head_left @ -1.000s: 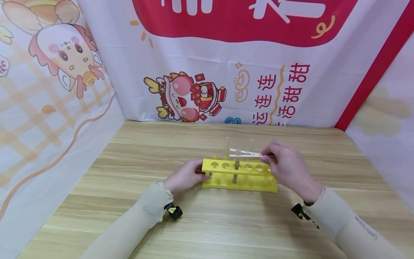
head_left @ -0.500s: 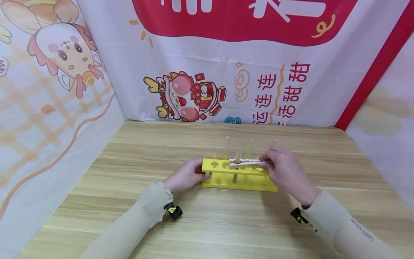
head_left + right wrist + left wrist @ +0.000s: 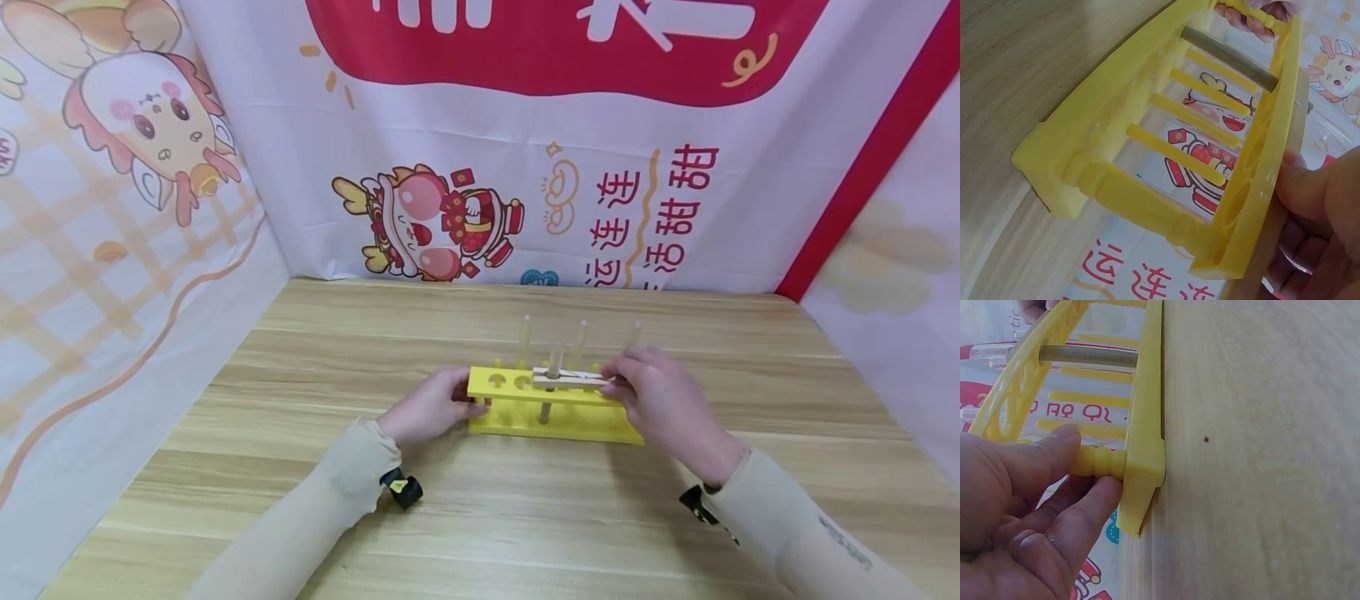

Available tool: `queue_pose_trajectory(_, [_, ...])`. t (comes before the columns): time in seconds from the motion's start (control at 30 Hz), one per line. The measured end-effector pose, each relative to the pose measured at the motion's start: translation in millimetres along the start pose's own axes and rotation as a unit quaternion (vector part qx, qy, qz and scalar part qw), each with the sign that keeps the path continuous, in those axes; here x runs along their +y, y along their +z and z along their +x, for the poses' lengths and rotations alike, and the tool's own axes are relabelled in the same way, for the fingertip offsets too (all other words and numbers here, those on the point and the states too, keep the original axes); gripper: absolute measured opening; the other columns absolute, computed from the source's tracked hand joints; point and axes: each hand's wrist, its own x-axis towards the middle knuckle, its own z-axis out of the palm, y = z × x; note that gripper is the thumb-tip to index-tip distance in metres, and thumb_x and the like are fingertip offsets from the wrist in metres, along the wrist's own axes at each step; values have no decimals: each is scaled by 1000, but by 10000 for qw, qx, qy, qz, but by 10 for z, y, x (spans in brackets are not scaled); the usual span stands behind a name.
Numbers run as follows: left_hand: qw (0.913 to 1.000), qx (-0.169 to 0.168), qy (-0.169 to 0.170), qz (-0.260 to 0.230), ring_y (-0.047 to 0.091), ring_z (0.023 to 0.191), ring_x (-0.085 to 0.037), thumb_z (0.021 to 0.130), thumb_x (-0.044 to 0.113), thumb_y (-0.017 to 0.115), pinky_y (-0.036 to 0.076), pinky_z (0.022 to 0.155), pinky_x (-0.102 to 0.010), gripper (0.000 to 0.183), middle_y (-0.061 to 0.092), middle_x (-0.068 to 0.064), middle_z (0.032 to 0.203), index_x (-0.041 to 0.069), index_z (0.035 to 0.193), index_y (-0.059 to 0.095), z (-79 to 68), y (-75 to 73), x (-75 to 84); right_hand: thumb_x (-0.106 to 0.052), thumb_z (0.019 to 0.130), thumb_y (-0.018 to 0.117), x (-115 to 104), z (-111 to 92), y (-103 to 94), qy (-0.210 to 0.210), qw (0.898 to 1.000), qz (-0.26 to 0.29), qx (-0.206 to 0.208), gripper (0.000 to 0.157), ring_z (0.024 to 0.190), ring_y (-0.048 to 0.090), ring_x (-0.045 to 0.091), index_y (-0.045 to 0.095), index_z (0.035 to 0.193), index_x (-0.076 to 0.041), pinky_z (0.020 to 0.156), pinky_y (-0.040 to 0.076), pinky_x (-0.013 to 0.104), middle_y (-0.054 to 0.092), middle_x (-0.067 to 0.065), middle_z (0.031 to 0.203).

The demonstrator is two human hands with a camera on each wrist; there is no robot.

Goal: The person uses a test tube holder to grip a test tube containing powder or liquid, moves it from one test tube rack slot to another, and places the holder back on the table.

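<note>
A yellow test tube rack (image 3: 510,432) stands on the table, its left end post (image 3: 1094,461) gripped between the thumb and fingers of my left hand (image 3: 427,408). My right hand (image 3: 671,408) pinches a wooden test tube clamp (image 3: 576,379) by its right end. The clamp lies level just over the rack's top plate, and its jaws are together around a glass test tube (image 3: 556,358). That tube sits in a rack hole with its upper part leaning slightly right; grey-brown content (image 3: 1235,59) fills its lower part. My right fingers partly hide the rack's right end.
Clear test tubes (image 3: 526,333) stand upside down on pegs (image 3: 1200,119) along the rack's back. The wooden table (image 3: 465,517) runs back to a printed cloth wall (image 3: 450,125), with more cloth at left and right.
My right hand has lowered the clamp from higher on the tube to the rack's top plate. Its jaws, apart before, have come together on the tube. The left hand stays put.
</note>
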Motion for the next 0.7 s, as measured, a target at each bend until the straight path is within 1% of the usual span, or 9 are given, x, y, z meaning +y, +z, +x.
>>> queue_pose_trajectory(0.13, [10000,2,-8,-3,63,105,-11,92,8,71,52,91,-31,33,67,3,116,16,123,64,2,-2,-3,-7,83,81,-11,-18,-10,-13,10000,-16,-76,15,79,60,21,74,96,-6,70,54,41,65,0,85])
queue_pose_trajectory(0.37, [10000,-14,-55,11,63,105,-11,93,9,70,52,91,-31,32,67,3,117,17,123,63,2,-8,1,-7,83,81,-34,-25,-27,72,9998,15,-163,16,81,61,21,74,97,-6,72,56,42,66,0,86])
queue_pose_trajectory(0.7, [10000,-2,-55,28,63,104,-11,93,8,70,52,91,-31,30,67,3,116,17,121,64,-6,-4,17,-5,82,81,-44,-21,-34,78,9999,8,-85,15,79,61,20,75,95,-6,68,55,41,66,0,85])
